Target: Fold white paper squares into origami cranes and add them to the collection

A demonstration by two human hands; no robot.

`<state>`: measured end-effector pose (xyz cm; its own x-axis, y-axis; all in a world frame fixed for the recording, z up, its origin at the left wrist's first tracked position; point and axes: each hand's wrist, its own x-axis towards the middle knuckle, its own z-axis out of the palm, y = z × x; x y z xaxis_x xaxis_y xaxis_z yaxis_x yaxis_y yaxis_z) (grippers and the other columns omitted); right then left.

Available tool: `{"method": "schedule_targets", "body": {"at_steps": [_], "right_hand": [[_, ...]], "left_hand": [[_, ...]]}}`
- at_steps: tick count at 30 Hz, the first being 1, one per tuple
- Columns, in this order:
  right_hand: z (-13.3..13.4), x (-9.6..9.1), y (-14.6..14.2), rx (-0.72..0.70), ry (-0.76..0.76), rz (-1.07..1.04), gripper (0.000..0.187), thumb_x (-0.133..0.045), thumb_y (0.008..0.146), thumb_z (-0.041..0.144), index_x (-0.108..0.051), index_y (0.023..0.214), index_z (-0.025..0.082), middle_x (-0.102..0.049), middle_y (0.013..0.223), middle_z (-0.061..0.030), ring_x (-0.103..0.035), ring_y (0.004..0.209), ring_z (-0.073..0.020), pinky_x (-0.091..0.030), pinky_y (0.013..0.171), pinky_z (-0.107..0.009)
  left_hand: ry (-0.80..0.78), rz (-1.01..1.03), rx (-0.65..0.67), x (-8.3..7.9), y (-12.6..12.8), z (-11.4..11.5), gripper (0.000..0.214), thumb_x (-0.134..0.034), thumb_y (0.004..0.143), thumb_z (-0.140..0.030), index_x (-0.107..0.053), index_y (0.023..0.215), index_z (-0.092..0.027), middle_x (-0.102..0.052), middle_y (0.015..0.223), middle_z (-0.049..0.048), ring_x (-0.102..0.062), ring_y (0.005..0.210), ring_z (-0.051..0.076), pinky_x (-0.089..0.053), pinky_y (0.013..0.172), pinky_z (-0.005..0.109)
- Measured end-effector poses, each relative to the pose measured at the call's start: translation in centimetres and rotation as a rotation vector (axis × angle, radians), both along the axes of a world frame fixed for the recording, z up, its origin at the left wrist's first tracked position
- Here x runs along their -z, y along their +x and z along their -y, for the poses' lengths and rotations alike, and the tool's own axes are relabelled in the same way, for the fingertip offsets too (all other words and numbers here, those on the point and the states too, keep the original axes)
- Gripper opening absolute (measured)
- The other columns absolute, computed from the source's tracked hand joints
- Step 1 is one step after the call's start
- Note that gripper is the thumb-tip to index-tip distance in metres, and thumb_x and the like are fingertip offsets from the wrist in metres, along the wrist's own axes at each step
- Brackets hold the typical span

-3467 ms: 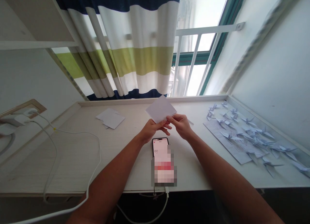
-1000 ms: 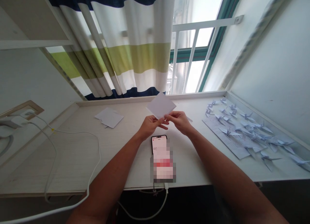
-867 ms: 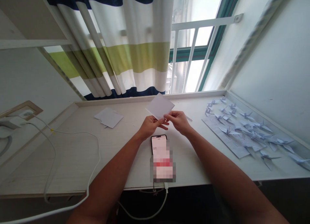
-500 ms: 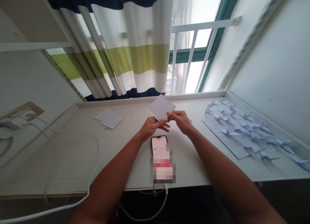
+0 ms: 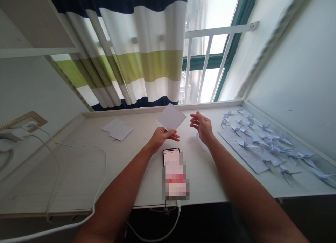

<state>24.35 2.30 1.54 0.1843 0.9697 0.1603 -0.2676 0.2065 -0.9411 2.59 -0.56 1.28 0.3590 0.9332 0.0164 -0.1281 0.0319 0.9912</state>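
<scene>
My left hand [image 5: 163,138] pinches the near corner of a white square sheet of paper [image 5: 171,117], which is held up like a diamond above the desk. To the right of the sheet, my right hand [image 5: 202,126] hangs apart from it, fingers loosely bent and spread, with nothing in them. A narrow white paper strip [image 5: 201,142] lies on the desk beside and partly behind my right hand. Below both hands rests a phone [image 5: 172,157] with a lit screen, its lower part blurred out.
Several folded paper cranes [image 5: 273,141] cover the desk's right side, some on a printed sheet [image 5: 236,145]. More white paper squares [image 5: 118,130] lie at the left. White cables [image 5: 106,166] cross the left side from a wall socket. A striped curtain [image 5: 147,64] hangs behind the desk.
My right hand has let go of the paper sheet and moved off to the right. The left hand keeps the sheet, which has shifted slightly left.
</scene>
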Motion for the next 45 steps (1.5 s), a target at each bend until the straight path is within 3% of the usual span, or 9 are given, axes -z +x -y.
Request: {"method": "schedule_targets", "body": {"at_steps": [2,3,8,12,16,24,30,37,45], "right_hand": [[0.5,-0.1,-0.7,-0.289,0.025,0.033,0.045,-0.073,0.079,0.064,-0.077,0.088,0.019,-0.070,0.082,-0.0050,-0.066,0.071,-0.0161,-0.056,0.070,-0.033],[0.8,-0.1,-1.1,-0.352,0.045,0.063,0.043,-0.076,0.078,0.061,-0.076,0.083,0.018,-0.070,0.079,-0.0050,-0.066,0.072,-0.0166,-0.056,0.071,-0.033],[1.5,-0.1,-2.2,-0.294,0.060,0.143,0.035,-0.082,0.076,0.051,-0.075,0.072,0.017,-0.070,0.067,-0.0038,-0.064,0.065,-0.0159,-0.056,0.073,-0.035],[1.2,0.3,-1.8,-0.325,0.011,0.162,0.036,-0.085,0.072,0.051,-0.076,0.069,0.016,-0.071,0.069,-0.0054,-0.065,0.066,-0.0168,-0.057,0.073,-0.036],[1.0,0.4,-1.5,-0.376,-0.021,0.163,0.037,-0.083,0.073,0.053,-0.077,0.074,0.016,-0.073,0.070,-0.0056,-0.067,0.067,-0.0172,-0.059,0.073,-0.037],[0.5,0.2,-0.7,-0.268,0.014,0.132,0.040,-0.086,0.070,0.053,-0.081,0.084,0.017,-0.076,0.072,-0.0065,-0.070,0.066,-0.0184,-0.062,0.076,-0.039],[0.4,0.2,-0.5,-0.284,0.018,0.144,0.042,-0.087,0.069,0.052,-0.081,0.089,0.015,-0.077,0.072,-0.0072,-0.072,0.067,-0.0187,-0.063,0.079,-0.040],[0.3,0.2,0.1,-0.365,0.036,0.115,0.042,-0.088,0.071,0.044,-0.080,0.103,0.019,-0.079,0.086,-0.0071,-0.074,0.073,-0.0188,-0.063,0.084,-0.044],[0.6,-0.2,0.3,-0.417,0.047,0.129,0.026,-0.082,0.077,0.037,-0.082,0.094,0.018,-0.077,0.080,-0.0063,-0.073,0.078,-0.0189,-0.059,0.092,-0.045]], "left_hand": [[0.009,0.010,-0.005,0.1,0.0,-0.1,0.043,-0.082,0.076,-0.049,-0.073,0.089,-0.009,-0.078,0.082,0.0140,-0.075,0.072,0.027,-0.053,0.091,0.048],[0.015,0.014,0.004,0.1,0.0,-0.1,0.043,-0.081,0.077,-0.049,-0.073,0.090,-0.009,-0.078,0.082,0.0141,-0.075,0.072,0.026,-0.053,0.091,0.048],[0.038,-0.019,0.025,0.4,0.1,-0.2,0.043,-0.079,0.078,-0.047,-0.074,0.097,-0.009,-0.078,0.086,0.0140,-0.075,0.078,0.025,-0.053,0.090,0.045],[0.070,-0.004,-0.229,0.8,-0.2,-0.9,0.052,-0.078,0.078,-0.052,-0.072,0.111,-0.013,-0.077,0.104,0.0128,-0.072,0.090,0.024,-0.056,0.079,0.037],[0.158,0.035,-0.394,1.2,-0.9,-1.9,0.049,-0.077,0.077,-0.056,-0.075,0.098,-0.012,-0.077,0.089,0.0089,-0.069,0.080,0.020,-0.056,0.073,0.032],[0.096,0.033,-0.224,1.0,-1.9,-2.2,0.050,-0.075,0.078,-0.060,-0.075,0.087,-0.011,-0.076,0.080,0.0104,-0.069,0.067,0.018,-0.056,0.064,0.031],[0.159,-0.018,-0.246,0.2,-2.7,-2.3,0.050,-0.079,0.076,-0.056,-0.075,0.100,-0.012,-0.074,0.071,0.0069,-0.071,0.060,0.019,-0.052,0.056,0.028],[0.069,0.029,-0.057,-0.6,-4.3,-2.4,0.049,-0.077,0.078,-0.039,-0.071,0.117,-0.010,-0.076,0.072,0.0087,-0.076,0.069,0.025,-0.058,0.063,0.032],[0.019,0.128,-0.078,-0.6,-4.2,-2.3,0.033,-0.064,0.078,-0.030,-0.071,0.105,-0.011,-0.077,0.077,0.0101,-0.077,0.077,0.027,-0.059,0.066,0.035]]}}
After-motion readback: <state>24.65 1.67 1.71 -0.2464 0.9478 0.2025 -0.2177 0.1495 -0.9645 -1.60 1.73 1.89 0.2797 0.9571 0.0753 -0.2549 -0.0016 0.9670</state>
